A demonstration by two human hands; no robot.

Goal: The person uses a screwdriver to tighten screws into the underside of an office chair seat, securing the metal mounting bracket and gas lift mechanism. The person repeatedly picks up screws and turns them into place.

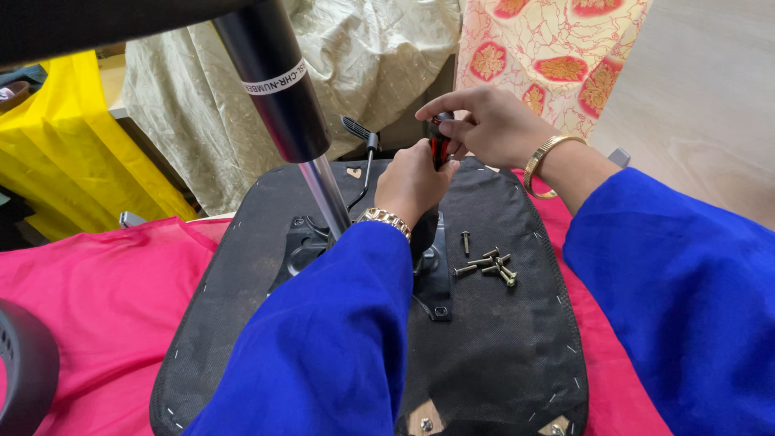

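Observation:
An upturned black office-chair seat (500,347) lies in front of me on pink cloth. Its black metal mechanism plate (303,242) carries a gas-lift cylinder (278,81) that rises toward the camera. My left hand (412,182) is wrapped around the lower part of a red-and-black screwdriver handle (440,149), held upright over the plate. My right hand (488,125) pinches the top of the same handle. The screwdriver's tip is hidden behind my left hand. Both arms wear blue sleeves. Several loose screws (488,262) lie on the seat just right of the plate.
A black adjustment lever (363,141) sticks up behind the plate. Pink cloth (97,299) covers the surface under the seat. Yellow cloth (73,153), beige sheeting (363,56) and a floral fabric (557,48) lie behind. A dark rounded chair part (20,371) sits at the lower left.

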